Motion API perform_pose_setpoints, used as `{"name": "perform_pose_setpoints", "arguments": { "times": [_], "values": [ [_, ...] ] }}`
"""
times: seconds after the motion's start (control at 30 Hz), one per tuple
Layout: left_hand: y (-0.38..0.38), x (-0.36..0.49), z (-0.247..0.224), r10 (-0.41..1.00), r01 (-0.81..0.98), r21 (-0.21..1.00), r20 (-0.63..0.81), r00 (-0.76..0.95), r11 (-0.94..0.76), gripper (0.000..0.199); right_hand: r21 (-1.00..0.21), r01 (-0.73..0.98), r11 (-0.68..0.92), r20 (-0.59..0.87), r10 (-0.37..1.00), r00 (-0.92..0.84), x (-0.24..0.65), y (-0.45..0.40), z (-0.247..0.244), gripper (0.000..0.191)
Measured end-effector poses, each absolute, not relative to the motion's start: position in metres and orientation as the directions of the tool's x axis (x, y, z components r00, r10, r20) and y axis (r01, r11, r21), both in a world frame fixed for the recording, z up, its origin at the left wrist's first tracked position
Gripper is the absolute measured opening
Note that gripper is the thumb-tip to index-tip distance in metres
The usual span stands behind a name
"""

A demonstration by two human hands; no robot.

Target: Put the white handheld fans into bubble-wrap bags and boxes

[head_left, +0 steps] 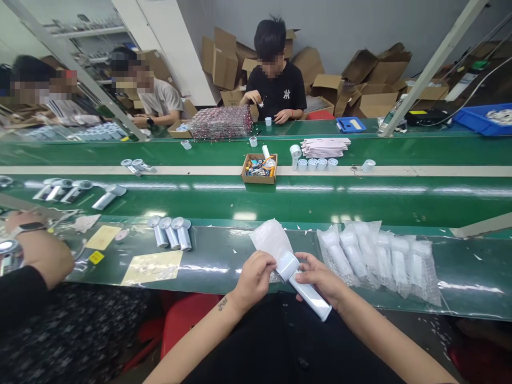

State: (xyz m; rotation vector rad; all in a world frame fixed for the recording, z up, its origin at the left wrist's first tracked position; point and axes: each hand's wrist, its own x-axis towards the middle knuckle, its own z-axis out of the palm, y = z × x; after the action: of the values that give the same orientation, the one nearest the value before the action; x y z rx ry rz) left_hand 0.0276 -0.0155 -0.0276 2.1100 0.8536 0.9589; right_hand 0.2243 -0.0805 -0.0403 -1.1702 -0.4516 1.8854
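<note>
My right hand [316,276] is wrapped round a white handheld device [311,294], which has a wide head and a long straight handle. The device is tilted, its handle end pointing down to the right. A bubble-wrap bag [272,237] lies at the device's head, and my left hand [256,274] pinches its edge there. How far the head sits inside the bag I cannot tell. To the right, several bagged devices [384,256] rest side by side in bubble wrap. Three bare devices [171,230] lie together on the left.
A cardboard tray of small parts [259,169] sits on the green conveyor [208,197] ahead. Paper sheets [152,265] lie at the left on the bench. A co-worker's arm [40,250] reaches in from the left, and another person [276,80] sits opposite.
</note>
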Motion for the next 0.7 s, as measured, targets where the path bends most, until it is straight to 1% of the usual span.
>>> {"name": "perform_pose_setpoints", "arguments": {
  "times": [0.03,0.1,0.17,0.23,0.27,0.37,0.4,0.47,0.5,0.57,0.63,0.67,0.7],
  "values": [
    [-0.016,0.027,-0.025,0.710,0.270,0.712,0.437,0.552,-0.648,0.014,-0.669,-0.473,-0.573,-0.554,0.809,-0.195,0.223,-0.082,-0.037,0.068],
    [-0.015,0.030,-0.020,0.645,0.257,0.644,0.488,0.588,-0.721,0.015,-0.680,-0.467,-0.566,-0.551,0.814,-0.184,0.220,-0.084,-0.033,0.066],
    [-0.010,0.037,-0.015,0.661,0.275,0.646,0.485,0.573,-0.712,0.015,-0.694,-0.463,-0.552,-0.542,0.823,-0.170,0.219,-0.085,-0.029,0.061],
    [-0.005,0.045,-0.011,0.668,0.279,0.648,0.490,0.561,-0.709,0.015,-0.694,-0.478,-0.539,-0.544,0.827,-0.141,0.221,-0.084,-0.024,0.060],
    [-0.003,0.048,-0.009,0.638,0.261,0.625,0.509,0.578,-0.735,0.015,-0.687,-0.493,-0.533,-0.551,0.825,-0.124,0.222,-0.083,-0.021,0.062],
    [-0.004,0.049,-0.009,0.463,0.177,0.492,0.555,0.691,-0.853,0.016,-0.651,-0.564,-0.509,-0.584,0.810,-0.057,0.227,-0.084,-0.014,0.066],
    [-0.007,0.048,-0.011,0.445,0.179,0.470,0.548,0.709,-0.864,0.017,-0.636,-0.587,-0.501,-0.599,0.800,-0.034,0.227,-0.085,-0.013,0.066],
    [-0.015,0.046,-0.018,0.500,0.243,0.486,0.517,0.695,-0.839,0.019,-0.599,-0.622,-0.504,-0.639,0.770,-0.009,0.223,-0.088,-0.017,0.062],
    [-0.019,0.047,-0.022,0.522,0.259,0.503,0.501,0.690,-0.825,0.020,-0.578,-0.642,-0.504,-0.659,0.752,0.004,0.221,-0.088,-0.020,0.057],
    [-0.027,0.051,-0.028,0.495,0.221,0.522,0.472,0.730,-0.824,0.022,-0.543,-0.687,-0.483,-0.688,0.725,0.033,0.215,-0.087,-0.031,0.040],
    [-0.029,0.059,-0.031,0.451,0.163,0.562,0.424,0.785,-0.811,0.022,-0.541,-0.726,-0.424,-0.695,0.712,0.101,0.213,-0.085,-0.041,0.026],
    [-0.028,0.063,-0.029,0.494,0.184,0.614,0.384,0.780,-0.767,0.021,-0.561,-0.723,-0.403,-0.691,0.710,0.140,0.215,-0.084,-0.046,0.023],
    [-0.026,0.066,-0.027,0.581,0.238,0.684,0.326,0.746,-0.689,0.019,-0.604,-0.686,-0.406,-0.666,0.730,0.155,0.218,-0.084,-0.049,0.021]
  ]
}}
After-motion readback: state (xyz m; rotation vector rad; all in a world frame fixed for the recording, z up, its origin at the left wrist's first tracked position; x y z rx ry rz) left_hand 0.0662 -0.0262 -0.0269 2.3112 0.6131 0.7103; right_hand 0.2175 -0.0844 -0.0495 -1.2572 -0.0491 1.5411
